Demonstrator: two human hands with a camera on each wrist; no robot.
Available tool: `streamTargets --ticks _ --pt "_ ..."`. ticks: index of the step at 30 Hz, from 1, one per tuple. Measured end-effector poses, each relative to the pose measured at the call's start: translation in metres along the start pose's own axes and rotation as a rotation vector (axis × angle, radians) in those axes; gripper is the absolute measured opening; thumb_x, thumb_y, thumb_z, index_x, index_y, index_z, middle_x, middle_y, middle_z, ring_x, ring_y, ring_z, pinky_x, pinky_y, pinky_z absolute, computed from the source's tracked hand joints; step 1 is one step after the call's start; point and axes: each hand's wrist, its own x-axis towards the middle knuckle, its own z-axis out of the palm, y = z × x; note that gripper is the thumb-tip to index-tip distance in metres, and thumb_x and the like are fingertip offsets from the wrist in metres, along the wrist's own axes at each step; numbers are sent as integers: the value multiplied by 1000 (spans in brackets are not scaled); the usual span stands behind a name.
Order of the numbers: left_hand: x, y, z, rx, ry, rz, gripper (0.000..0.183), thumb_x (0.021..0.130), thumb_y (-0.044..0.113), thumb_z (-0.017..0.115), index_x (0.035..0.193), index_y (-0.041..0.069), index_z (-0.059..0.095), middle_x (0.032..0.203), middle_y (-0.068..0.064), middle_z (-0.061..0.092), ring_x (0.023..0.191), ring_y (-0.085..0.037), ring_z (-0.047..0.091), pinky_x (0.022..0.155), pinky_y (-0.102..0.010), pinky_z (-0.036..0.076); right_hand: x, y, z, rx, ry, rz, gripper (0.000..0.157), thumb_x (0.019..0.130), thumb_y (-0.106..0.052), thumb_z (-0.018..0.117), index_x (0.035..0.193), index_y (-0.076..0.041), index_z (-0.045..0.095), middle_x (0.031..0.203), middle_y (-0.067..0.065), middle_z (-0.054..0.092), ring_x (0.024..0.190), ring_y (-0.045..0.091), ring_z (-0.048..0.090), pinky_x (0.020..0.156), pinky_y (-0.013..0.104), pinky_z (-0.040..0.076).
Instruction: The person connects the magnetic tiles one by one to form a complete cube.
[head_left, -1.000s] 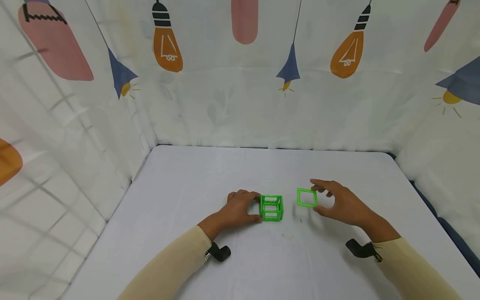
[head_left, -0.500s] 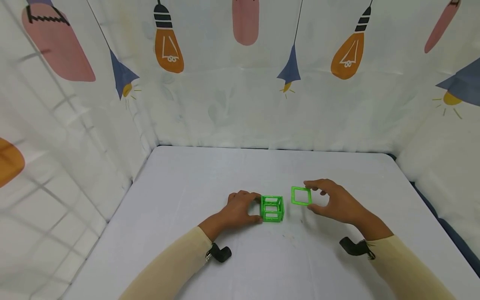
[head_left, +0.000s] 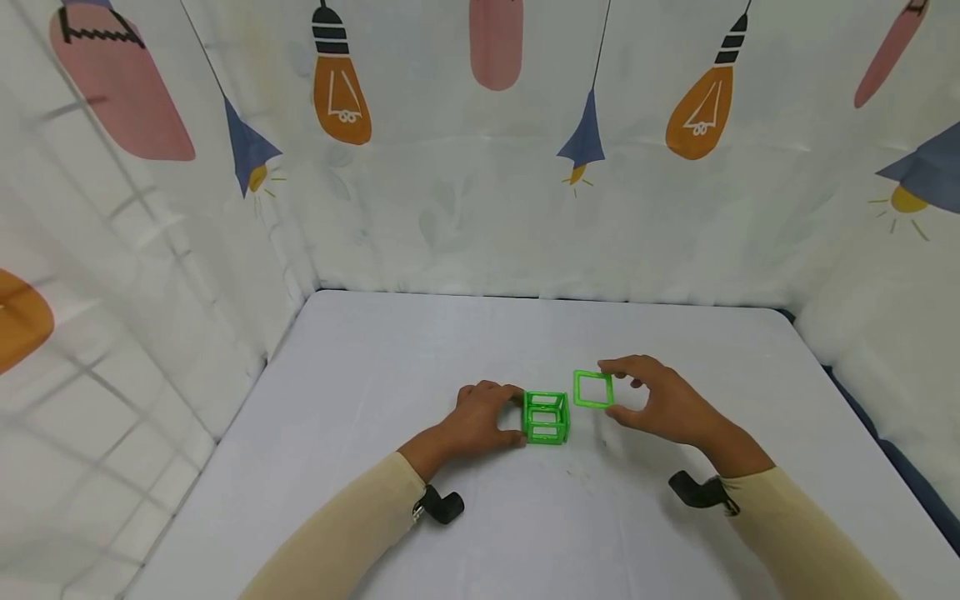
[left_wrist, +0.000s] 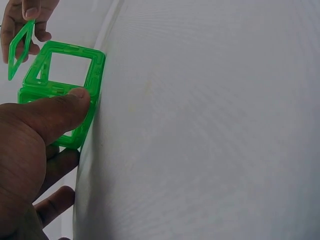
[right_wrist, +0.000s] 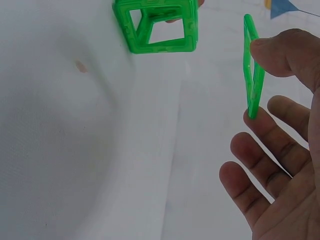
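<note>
A cube of green magnetic tiles (head_left: 546, 418), built from open square frames, stands on the white table. My left hand (head_left: 480, 419) grips it from the left side; in the left wrist view the thumb (left_wrist: 62, 112) lies across its near face. To the right of the cube, my right hand (head_left: 663, 404) pinches a single green square tile (head_left: 593, 406) by its right edge, between thumb and a finger. That tile is held above the table, a small gap away from the cube. The right wrist view shows the tile (right_wrist: 254, 95) nearly edge-on, the other fingers spread below it.
The white table (head_left: 420, 333) has small faint marks in front of the cube. White curtains (head_left: 450, 217) printed with bulbs and lamps hang at the back and both sides. A black strap mount (head_left: 697, 490) sits on each wrist.
My right hand has moved left with the square tile, narrowing the gap to the cube. The left hand and the cube have stayed in place.
</note>
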Motion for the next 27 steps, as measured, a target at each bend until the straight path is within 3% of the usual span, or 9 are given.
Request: streamTargets --ticks 9,14,22,27 --pt "0 0 1 0 6 -3 63 87 42 83 139 17 59 130 9 62 130 -20 47 112 -50 25 3 -8 2 33 -14 -29 66 83 -16 87 142 -18 59 133 0 62 109 34 59 85 51 53" --pt "-1 0 0 -1 10 -4 63 87 42 83 140 17 58 130 8 62 130 -20 47 112 -51 24 6 -9 3 31 -9 -56 66 82 -15 88 141 -17 59 134 0 63 108 28 59 87 52 53" --pt "0 0 1 -1 11 -2 62 87 42 82 139 18 58 130 8 62 130 -20 47 112 -51 24 10 -12 9 50 -36 -23 65 84 -17 86 143 -19 59 135 0 62 109 34 59 87 53 52" --pt "1 -1 3 5 14 -7 63 87 43 82 140 18 59 130 9 63 130 -20 48 112 -50 25 12 -14 12 51 -42 -25 66 84 -17 86 143 -19 58 135 -1 62 111 32 59 89 52 52"
